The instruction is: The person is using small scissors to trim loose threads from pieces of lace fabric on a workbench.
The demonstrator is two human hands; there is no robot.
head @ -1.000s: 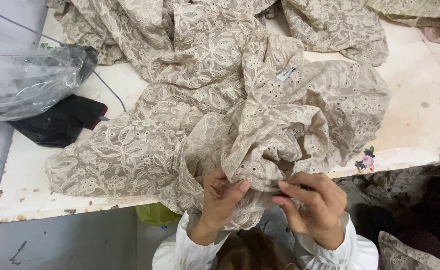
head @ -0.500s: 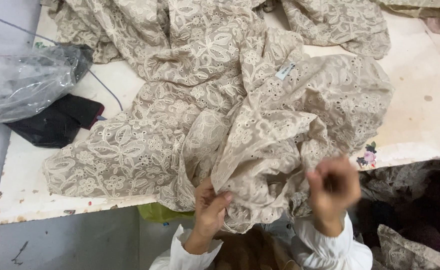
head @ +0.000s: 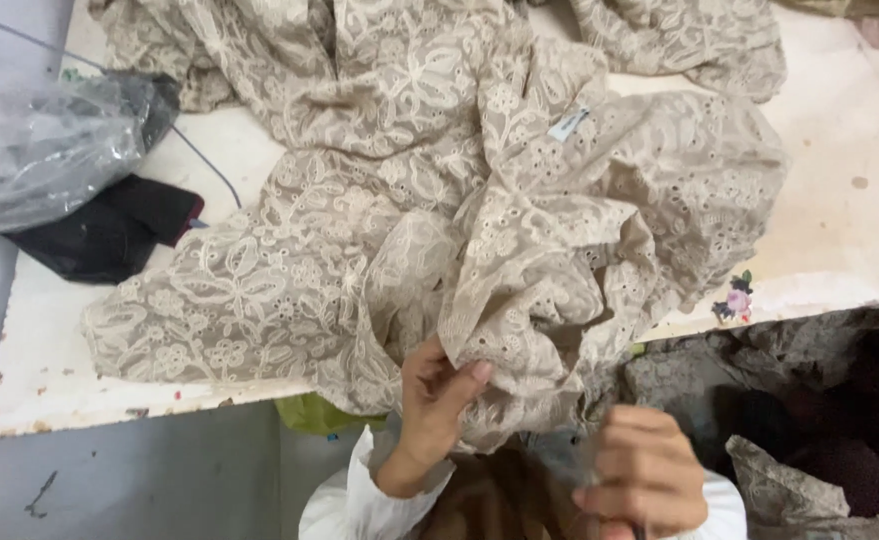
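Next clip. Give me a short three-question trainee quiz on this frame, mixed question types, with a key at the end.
1. True or false: the left hand grips the beige lace fabric at the near edge of the white table.
2. What lies under the clear plastic bag at the table's left end? A) black cloth B) scissors C) cardboard box
3. Is the right hand touching the fabric, and are its fingers curled or spread?

Key:
1. True
2. A, the black cloth
3. It sits apart from the fabric, below the table edge; fingers curled into a fist, blurred.
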